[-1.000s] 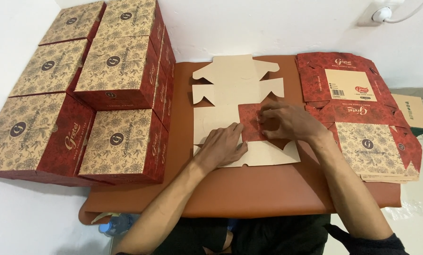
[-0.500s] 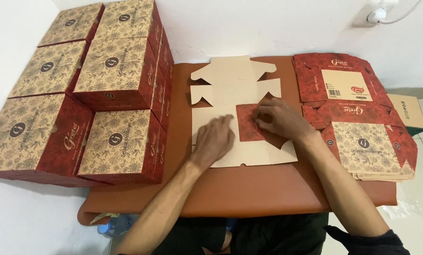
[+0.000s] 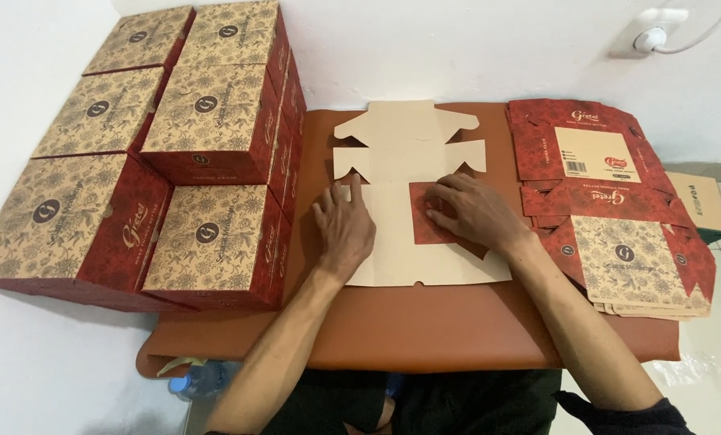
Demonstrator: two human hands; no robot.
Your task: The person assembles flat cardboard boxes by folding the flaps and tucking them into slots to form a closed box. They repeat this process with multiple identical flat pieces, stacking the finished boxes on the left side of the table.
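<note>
flat box blank (image 3: 401, 201) lies plain side up mid-counter, long axis toward far edge | red flap (image 3: 433, 219) folded over it | right hand (image 3: 472, 211) flat on flap, fingers spread, nearer | left hand (image 3: 346, 228) open, pressing blank beside it

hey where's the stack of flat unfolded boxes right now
In the head view, the stack of flat boxes lies on the right end of the brown table, just right of the right hand and below the wall socket.
</note>
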